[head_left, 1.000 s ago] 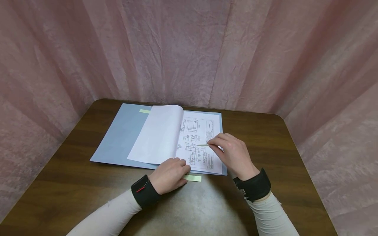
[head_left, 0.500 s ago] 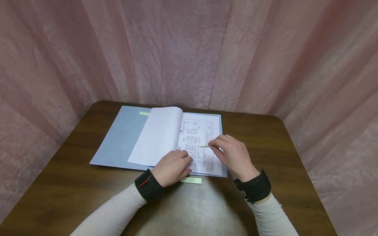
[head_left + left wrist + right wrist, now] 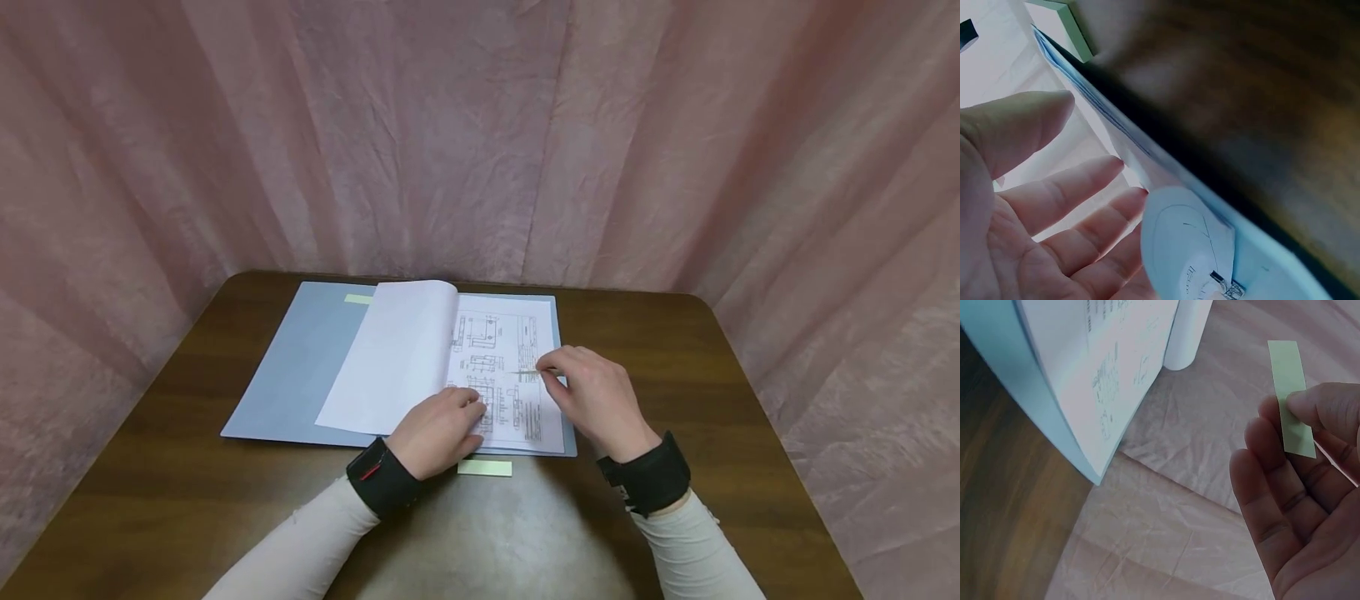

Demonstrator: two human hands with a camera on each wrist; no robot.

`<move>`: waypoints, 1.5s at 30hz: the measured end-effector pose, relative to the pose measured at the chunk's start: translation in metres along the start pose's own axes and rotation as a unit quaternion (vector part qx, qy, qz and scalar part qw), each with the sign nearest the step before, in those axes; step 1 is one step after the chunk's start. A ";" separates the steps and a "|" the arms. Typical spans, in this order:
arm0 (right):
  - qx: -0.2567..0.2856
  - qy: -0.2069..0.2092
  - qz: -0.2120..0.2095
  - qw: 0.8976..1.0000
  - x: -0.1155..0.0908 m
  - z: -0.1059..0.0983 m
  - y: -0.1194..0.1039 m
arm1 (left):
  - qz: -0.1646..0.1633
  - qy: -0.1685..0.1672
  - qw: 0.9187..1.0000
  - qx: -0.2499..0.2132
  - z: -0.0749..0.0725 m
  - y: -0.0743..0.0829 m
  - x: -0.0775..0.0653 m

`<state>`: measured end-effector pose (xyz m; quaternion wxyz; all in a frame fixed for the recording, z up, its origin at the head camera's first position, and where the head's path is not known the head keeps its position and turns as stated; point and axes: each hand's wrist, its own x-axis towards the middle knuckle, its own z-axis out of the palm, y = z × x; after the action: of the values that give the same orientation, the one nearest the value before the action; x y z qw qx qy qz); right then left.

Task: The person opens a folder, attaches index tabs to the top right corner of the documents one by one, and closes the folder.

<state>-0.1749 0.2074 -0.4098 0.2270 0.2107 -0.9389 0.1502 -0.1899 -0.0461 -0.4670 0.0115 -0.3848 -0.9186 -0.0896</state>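
Observation:
A light blue folder (image 3: 292, 375) lies spread on the table with printed drawing sheets (image 3: 536, 392) in it. One turned page (image 3: 390, 358) curls over to the left, blank side up. My right hand (image 3: 596, 396) pinches a pale green sticky note strip (image 3: 1293, 400) between thumb and fingers, above the drawings. With fingers loosely extended, my left hand (image 3: 438, 429) rests at the lower edge of the sheets; its palm and fingers (image 3: 1079, 194) show in the left wrist view. Just in front of the folder sits a pad of green sticky notes (image 3: 485, 468).
Another green sticky strip (image 3: 358, 299) is at the folder's upper left, partly under the turned page. The brown wooden table (image 3: 652, 333) extends on both sides. A pink curtain (image 3: 480, 150) hangs behind the table's back edge.
My left hand has moved off the sticky note pad, up and onto the drawing sheet. The right hand keeps its pinch on the strip, which now appears more edge-on.

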 end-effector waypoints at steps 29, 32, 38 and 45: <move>-0.047 -0.074 -0.013 0.996 0.023 0.031 0.065 | 0.010 -0.024 0.999 0.042 0.001 -0.001 0.004; -0.053 -0.081 -0.011 0.995 0.029 0.036 0.070 | 0.007 -0.026 0.999 0.044 0.002 -0.002 0.004; -0.056 -0.075 -0.004 0.996 0.040 0.044 0.083 | 0.005 -0.027 0.999 0.044 0.002 0.000 0.003; -0.062 -0.077 0.012 0.995 0.054 0.049 0.096 | 0.004 -0.029 0.998 0.047 0.000 0.000 0.003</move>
<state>-0.2804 0.2539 -0.4433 0.1644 0.1959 -0.9636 0.0779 -0.1921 -0.0436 -0.4670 0.0031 -0.3903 -0.9200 -0.0348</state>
